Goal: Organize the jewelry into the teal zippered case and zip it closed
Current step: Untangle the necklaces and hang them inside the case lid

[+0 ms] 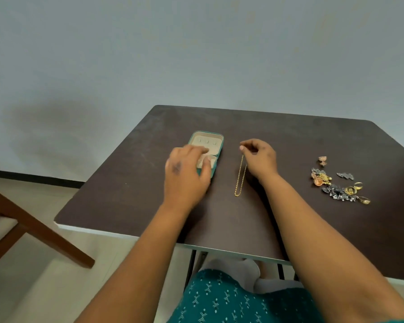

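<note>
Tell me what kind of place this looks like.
Probably a plain room at home: a small dark table against a bare wall, a wooden chair beside it, jewelry loose on top.

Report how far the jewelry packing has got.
Done: teal case lies open on the table. In hand: right hand pinches the gold chain; left hand rests over the case. Left: the loose jewelry pile still out, case unzipped.

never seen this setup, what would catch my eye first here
Likely the gold chain dangling from the right hand's pinch at the centre of the dark table. Just left, the left hand rests over the open teal case. A heap of mixed jewelry glitters far right.
</note>
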